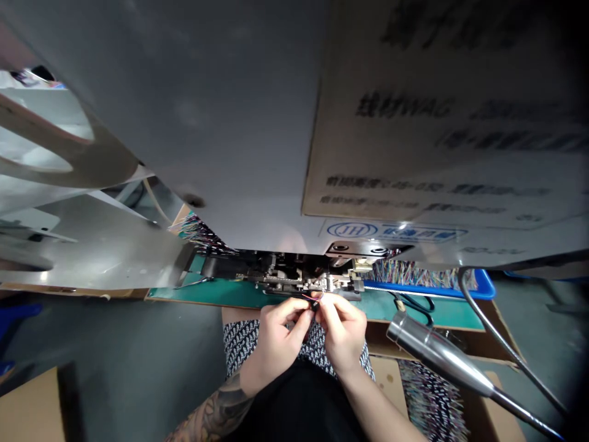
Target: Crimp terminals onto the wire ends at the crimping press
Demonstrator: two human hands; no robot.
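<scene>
My left hand and my right hand meet at the front of a metal machine mechanism. Thin dark and reddish wires run between their fingertips. The left thumb and forefinger are pinched on the wires. On the other side, my right thumb and forefinger are closed round them too, close to the mechanism. The wire ends are small and partly hidden by the fingers.
A large grey machine housing hangs over the green worktop. At right are a blue tray of wires, black-handled scissors, a metal lamp and a box of wires. More wires lie at left.
</scene>
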